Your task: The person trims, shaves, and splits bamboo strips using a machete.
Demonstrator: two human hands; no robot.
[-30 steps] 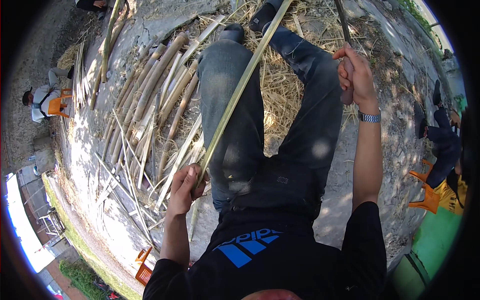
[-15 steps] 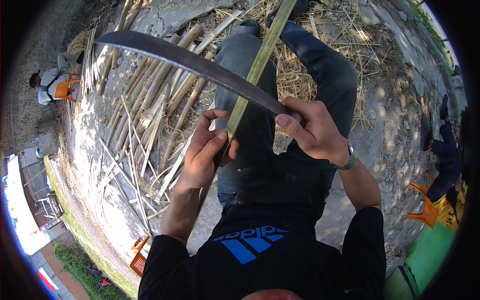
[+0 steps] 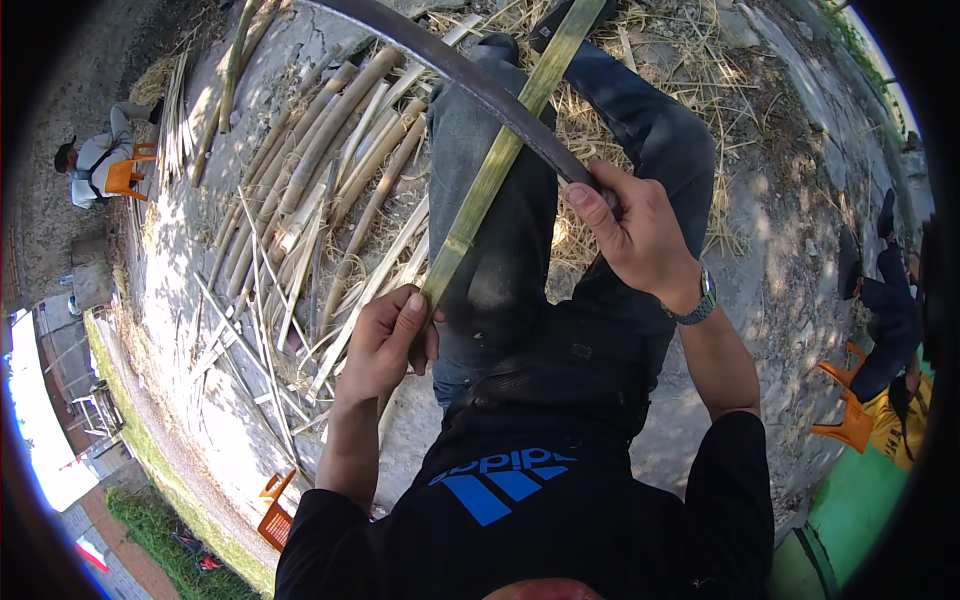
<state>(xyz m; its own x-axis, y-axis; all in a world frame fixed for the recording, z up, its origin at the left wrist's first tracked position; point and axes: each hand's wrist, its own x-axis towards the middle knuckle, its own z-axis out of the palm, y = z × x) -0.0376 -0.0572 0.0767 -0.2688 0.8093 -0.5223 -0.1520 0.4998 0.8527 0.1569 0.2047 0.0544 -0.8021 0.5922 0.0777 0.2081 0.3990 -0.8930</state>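
Bamboo strip (image 3: 500,160) runs up over the knees, its near end clamped in the left hand (image 3: 385,345) to steady it. Right hand (image 3: 635,235) wraps the handle of the curved blade (image 3: 450,65), which crosses the strip, edge laid for paring.

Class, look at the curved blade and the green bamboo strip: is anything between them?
Nothing visible. The blade, held in the right hand, lies straight across the strip, which the left hand grips lower down.
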